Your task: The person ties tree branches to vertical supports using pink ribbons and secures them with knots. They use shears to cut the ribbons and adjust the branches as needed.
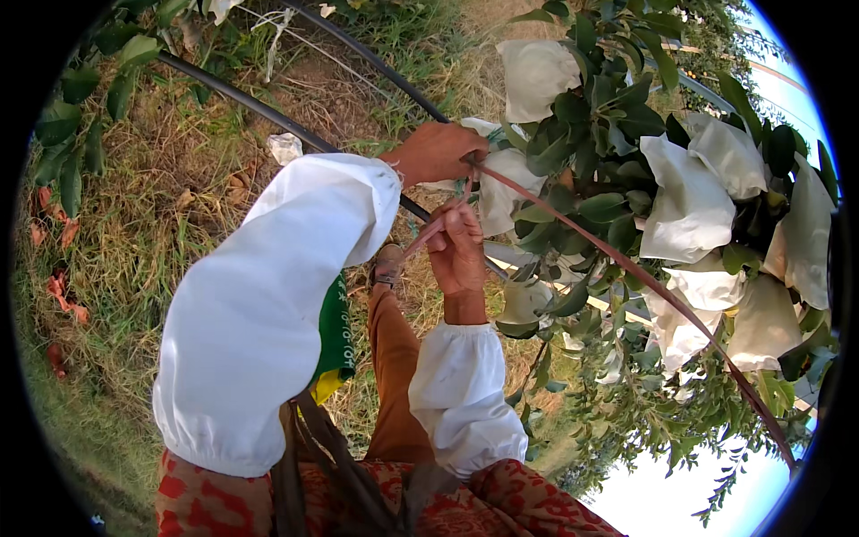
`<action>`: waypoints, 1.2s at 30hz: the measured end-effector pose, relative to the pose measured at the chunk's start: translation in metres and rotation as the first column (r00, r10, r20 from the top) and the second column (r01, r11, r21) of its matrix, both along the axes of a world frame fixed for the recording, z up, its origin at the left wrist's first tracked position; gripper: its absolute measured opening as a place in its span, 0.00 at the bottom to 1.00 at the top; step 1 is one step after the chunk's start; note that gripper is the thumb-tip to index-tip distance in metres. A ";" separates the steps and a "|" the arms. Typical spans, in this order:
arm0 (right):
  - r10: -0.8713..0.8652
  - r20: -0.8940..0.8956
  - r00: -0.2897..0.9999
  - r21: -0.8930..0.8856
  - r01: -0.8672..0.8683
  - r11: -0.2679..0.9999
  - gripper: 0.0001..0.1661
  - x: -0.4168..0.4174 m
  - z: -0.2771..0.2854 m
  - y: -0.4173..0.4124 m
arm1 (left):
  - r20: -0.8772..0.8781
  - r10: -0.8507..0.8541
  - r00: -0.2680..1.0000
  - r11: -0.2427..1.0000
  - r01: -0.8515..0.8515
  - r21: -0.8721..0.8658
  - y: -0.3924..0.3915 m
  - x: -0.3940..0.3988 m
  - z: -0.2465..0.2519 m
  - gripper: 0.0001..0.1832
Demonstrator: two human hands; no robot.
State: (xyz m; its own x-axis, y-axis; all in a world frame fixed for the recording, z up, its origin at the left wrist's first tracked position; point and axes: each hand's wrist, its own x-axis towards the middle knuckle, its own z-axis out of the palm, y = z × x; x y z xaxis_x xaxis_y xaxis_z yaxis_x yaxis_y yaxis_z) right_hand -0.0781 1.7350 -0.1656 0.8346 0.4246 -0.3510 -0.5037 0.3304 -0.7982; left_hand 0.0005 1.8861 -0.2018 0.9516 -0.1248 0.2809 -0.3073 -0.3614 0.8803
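A reddish-brown strap (604,245) runs from the upper right of the tree down to both of my hands. My left hand (439,151), its arm in a white sleeve cover (268,288), pinches the strap beside a leafy branch. Just below it, my right hand (460,252) is closed on the strap's pinkish loose part (424,236), palm side towards me. Where the strap meets the branch is hidden by the left fingers and leaves. White bags (504,191) hang on the branch close to the hands; their contents are hidden.
More white bags (691,201) hang among the leaves at right. Dark hoses (248,101) cross behind the hands, above dry grass (134,268). A green bag (335,329) with writing hangs by my body. A loose white piece (285,148) lies near a hose.
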 end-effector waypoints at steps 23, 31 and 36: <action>-0.363 -0.413 0.835 0.429 0.530 0.731 0.12 0.071 -0.074 0.024 | -0.022 -0.081 0.996 0.997 0.081 -0.013 0.017 0.022 -0.015 0.08; -0.280 -0.151 0.948 0.508 0.318 0.801 0.16 0.077 -0.079 0.023 | -0.074 -0.102 0.992 0.979 0.087 -0.184 0.010 0.024 -0.022 0.09; -0.309 -0.249 0.918 0.411 0.389 0.824 0.19 0.071 -0.070 0.020 | -0.052 -0.078 0.996 0.997 0.077 -0.023 0.011 0.024 -0.026 0.09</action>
